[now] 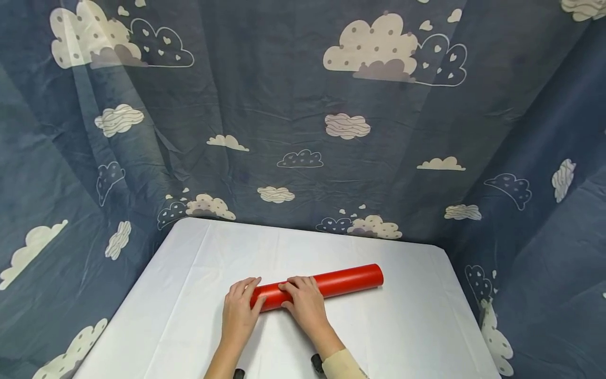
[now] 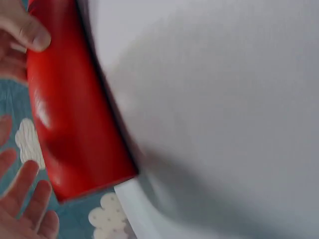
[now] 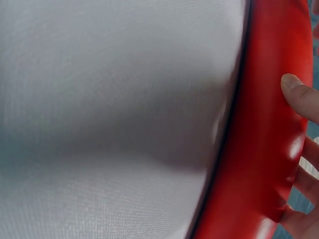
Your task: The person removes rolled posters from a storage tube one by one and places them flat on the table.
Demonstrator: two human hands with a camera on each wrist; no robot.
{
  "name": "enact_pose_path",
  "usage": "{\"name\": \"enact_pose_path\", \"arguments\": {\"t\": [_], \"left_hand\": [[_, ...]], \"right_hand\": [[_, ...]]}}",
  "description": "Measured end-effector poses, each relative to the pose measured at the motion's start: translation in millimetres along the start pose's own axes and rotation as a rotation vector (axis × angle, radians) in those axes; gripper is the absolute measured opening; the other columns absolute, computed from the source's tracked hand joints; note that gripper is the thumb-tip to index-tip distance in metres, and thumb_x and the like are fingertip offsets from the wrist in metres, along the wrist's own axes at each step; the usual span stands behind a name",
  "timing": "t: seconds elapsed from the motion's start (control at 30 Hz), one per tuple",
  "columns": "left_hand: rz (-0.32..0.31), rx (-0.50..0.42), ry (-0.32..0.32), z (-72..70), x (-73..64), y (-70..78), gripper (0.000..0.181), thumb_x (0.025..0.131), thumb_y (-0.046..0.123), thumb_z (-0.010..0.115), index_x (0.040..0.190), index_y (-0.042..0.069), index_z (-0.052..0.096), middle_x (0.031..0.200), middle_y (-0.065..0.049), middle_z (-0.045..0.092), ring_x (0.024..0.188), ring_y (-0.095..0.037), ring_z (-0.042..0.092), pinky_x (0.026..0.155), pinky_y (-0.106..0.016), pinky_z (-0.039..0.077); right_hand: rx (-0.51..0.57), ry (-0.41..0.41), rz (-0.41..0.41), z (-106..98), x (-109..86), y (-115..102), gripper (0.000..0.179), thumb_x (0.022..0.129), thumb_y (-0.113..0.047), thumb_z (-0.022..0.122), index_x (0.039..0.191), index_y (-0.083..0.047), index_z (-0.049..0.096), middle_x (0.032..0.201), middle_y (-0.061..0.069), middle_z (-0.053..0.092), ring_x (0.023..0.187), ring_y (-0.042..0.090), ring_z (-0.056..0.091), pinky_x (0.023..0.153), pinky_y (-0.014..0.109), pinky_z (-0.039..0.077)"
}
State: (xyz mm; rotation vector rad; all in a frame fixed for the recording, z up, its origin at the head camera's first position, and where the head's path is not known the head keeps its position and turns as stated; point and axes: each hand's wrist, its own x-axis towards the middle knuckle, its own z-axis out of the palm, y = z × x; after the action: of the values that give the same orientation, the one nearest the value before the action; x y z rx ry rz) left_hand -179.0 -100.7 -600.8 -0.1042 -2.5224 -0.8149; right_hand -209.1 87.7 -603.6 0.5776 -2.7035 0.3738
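On white cloth-covered table (image 1: 397, 326), between left and right edges, pinches glossy red cylindrical tube (image 1: 350, 280) in right hand (image 1: 306, 306); holds left hand (image 1: 240, 311) loosely spread at its left end, perhaps touching.

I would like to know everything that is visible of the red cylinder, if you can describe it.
The red cylinder is long and glossy, like plastic or vinyl, with small dents in its surface. It runs slightly diagonally across part of the white table, its right end farther back; whether it rests fully on the table is unclear. The right hand grips it a little left of its middle. The left hand is at its left end, where contact is hard to confirm.
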Motion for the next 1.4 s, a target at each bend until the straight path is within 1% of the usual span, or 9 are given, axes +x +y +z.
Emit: {"name": "enact_pose_path", "arguments": {"t": [0.17,0.33,0.43,0.53,0.63,0.7,0.87,1.0,1.4], "left_hand": [[-0.227,-0.082,0.011,-15.1,0.9,-14.2,0.043,0.095,0.020,0.081,0.135,0.008,0.069,0.112,-0.011,0.067,0.103,-0.028,0.063,0.086,-0.046,0.057],[-0.464,-0.270,-0.112,-20.5,-2.7,-32.8,0.042,0.105,0.026,0.067,0.140,0.004,0.060,0.104,-0.009,0.063,0.085,-0.015,0.061,0.071,-0.025,0.049],[-0.553,-0.375,-0.169,-18.4,-7.0,-40.8,0.046,0.108,0.028,0.062,0.146,0.003,0.057,0.111,-0.013,0.070,0.088,-0.017,0.064,0.076,-0.026,0.053],[-0.573,-0.437,-0.216,-15.9,-11.5,-46.3,0.049,0.110,0.029,0.058,0.153,0.004,0.053,0.128,-0.020,0.073,0.112,-0.032,0.070,0.100,-0.042,0.058],[-0.594,-0.534,-0.258,-14.5,-14.7,-51.2,0.052,0.112,0.028,0.055,0.158,0.005,0.048,0.144,-0.026,0.065,0.139,-0.043,0.058,0.119,-0.060,0.045],[-0.618,-0.605,-0.284,-14.8,-15.8,-54.4,0.053,0.112,0.028,0.054,0.161,0.008,0.045,0.150,-0.026,0.060,0.148,-0.043,0.051,0.124,-0.059,0.039],[-0.668,-0.718,-0.308,-15.5,-16.4,-61.5,0.052,0.112,0.026,0.055,0.162,0.015,0.045,0.151,-0.022,0.061,0.144,-0.032,0.055,0.110,-0.032,0.051],[-0.694,-0.750,-0.303,-15.2,-16.5,-64.6,0.050,0.111,0.027,0.059,0.159,0.016,0.050,0.145,-0.017,0.067,0.136,-0.022,0.060,0.093,-0.011,0.047],[-0.772,-0.747,-0.280,-14.5,-17.5,-64.5,0.053,0.106,0.034,0.067,0.154,0.014,0.057,0.137,-0.011,0.074,0.116,-0.002,0.064,0.091,-0.011,0.049]], "right_hand": [[0.023,0.002,0.002,0.6,0.4,0.4,0.042,0.080,-0.030,0.093,0.120,-0.027,0.079,0.124,-0.002,0.074,0.119,0.021,0.065,0.118,0.050,0.049],[0.032,0.016,-0.001,1.7,1.0,1.0,0.042,0.080,-0.030,0.094,0.118,-0.027,0.079,0.122,-0.002,0.073,0.119,0.021,0.065,0.117,0.050,0.049],[0.029,0.011,-0.002,2.3,1.6,0.8,0.042,0.080,-0.031,0.093,0.119,-0.027,0.079,0.123,-0.003,0.073,0.119,0.021,0.065,0.118,0.050,0.049],[0.026,0.009,-0.008,3.6,1.7,0.3,0.042,0.081,-0.032,0.093,0.119,-0.027,0.079,0.123,-0.003,0.073,0.119,0.021,0.065,0.117,0.049,0.049],[0.029,0.009,-0.016,4.8,1.5,0.0,0.041,0.081,-0.032,0.093,0.119,-0.027,0.078,0.123,-0.002,0.073,0.119,0.021,0.065,0.117,0.049,0.049],[0.027,0.012,-0.019,4.6,1.2,-0.3,0.042,0.080,-0.031,0.093,0.119,-0.026,0.078,0.123,-0.002,0.073,0.119,0.021,0.065,0.116,0.049,0.050],[0.016,0.027,-0.018,4.3,0.4,0.6,0.043,0.078,-0.030,0.095,0.118,-0.027,0.079,0.122,-0.002,0.073,0.118,0.021,0.065,0.115,0.048,0.050],[0.018,0.027,-0.018,4.3,0.4,1.3,0.043,0.078,-0.029,0.095,0.117,-0.027,0.078,0.122,-0.002,0.073,0.118,0.021,0.065,0.116,0.049,0.050],[0.032,-0.011,-0.009,0.9,-3.3,0.8,0.045,0.080,-0.032,0.094,0.122,-0.026,0.077,0.126,-0.001,0.072,0.122,0.023,0.064,0.118,0.053,0.048]]}}
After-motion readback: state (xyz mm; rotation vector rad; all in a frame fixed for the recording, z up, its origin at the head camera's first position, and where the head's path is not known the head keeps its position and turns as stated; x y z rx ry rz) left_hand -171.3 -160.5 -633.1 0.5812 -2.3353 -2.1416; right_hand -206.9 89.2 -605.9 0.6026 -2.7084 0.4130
